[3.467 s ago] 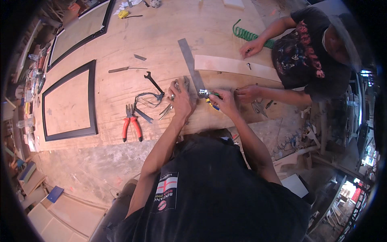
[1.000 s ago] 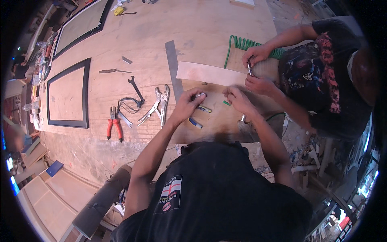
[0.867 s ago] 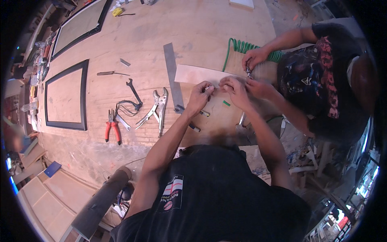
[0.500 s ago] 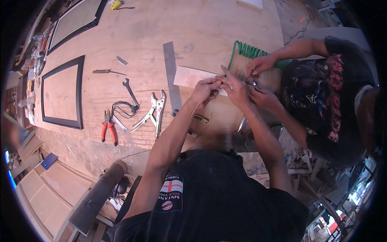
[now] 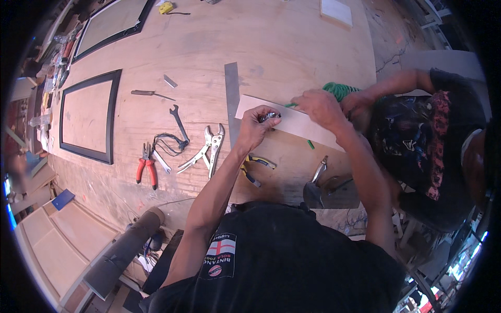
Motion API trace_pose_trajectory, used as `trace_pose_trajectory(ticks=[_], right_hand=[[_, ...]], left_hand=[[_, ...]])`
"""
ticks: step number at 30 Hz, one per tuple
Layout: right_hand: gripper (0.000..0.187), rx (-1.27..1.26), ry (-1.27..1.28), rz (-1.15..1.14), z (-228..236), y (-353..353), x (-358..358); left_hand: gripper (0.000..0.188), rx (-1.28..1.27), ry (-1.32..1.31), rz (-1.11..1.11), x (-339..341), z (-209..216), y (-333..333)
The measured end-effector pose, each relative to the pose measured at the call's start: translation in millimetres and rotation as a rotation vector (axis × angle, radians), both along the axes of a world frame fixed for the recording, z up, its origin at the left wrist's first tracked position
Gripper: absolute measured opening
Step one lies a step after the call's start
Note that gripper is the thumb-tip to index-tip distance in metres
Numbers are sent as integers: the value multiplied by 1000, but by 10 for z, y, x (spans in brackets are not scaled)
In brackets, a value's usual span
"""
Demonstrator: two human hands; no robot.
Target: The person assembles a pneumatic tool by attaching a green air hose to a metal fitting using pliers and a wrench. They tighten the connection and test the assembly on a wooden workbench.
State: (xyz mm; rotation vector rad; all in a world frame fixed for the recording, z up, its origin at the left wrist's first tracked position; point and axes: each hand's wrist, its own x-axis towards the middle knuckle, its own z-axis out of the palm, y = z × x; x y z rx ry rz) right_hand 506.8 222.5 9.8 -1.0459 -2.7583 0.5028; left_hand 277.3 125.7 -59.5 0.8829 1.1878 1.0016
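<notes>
My left hand [image 5: 254, 128] is closed around a small shiny metal fitting [image 5: 270, 117], over the left part of a pale board [image 5: 323, 132]. Farther right, my right hand [image 5: 322, 108] pinches the end of a green hose [image 5: 290, 105], which sticks out past the fingertips toward the left. The hose's coil [image 5: 342, 91] is bunched just behind that hand. A co-worker's hand [image 5: 356, 102] is close beside the coil, partly hidden by my right hand. Nearer to me, a short green hose piece [image 5: 311, 144] lies on the table below the board.
Yellow-and-black pliers [image 5: 261, 161] and a metal tool with a dark cup [image 5: 319, 180] lie near the front edge. Leftward are locking pliers [image 5: 211, 148], red-handled pliers [image 5: 146, 167], a wrench [image 5: 178, 122], a screwdriver [image 5: 151, 94] and a black frame [image 5: 114, 117]. A co-worker [image 5: 417, 141] leans in at right.
My hands have moved apart; the right one now grips the hose end. A metal fitting shows in my left hand, while the co-worker's fingers held a metal piece before. The coil has bunched up.
</notes>
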Motion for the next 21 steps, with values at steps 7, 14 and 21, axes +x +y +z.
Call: trace_pose_trajectory(ticks=[7,14,21], right_hand=[[21,11,285,-88,306,-444,-187],[16,2,302,-47,464,-619,-282],[15,22,269,-55,519,-731,-254]], left_hand=[[18,128,104,41,-82,465,-47],[17,171,104,14,-106,686,-150],[18,175,73,3,-129,733,-309]])
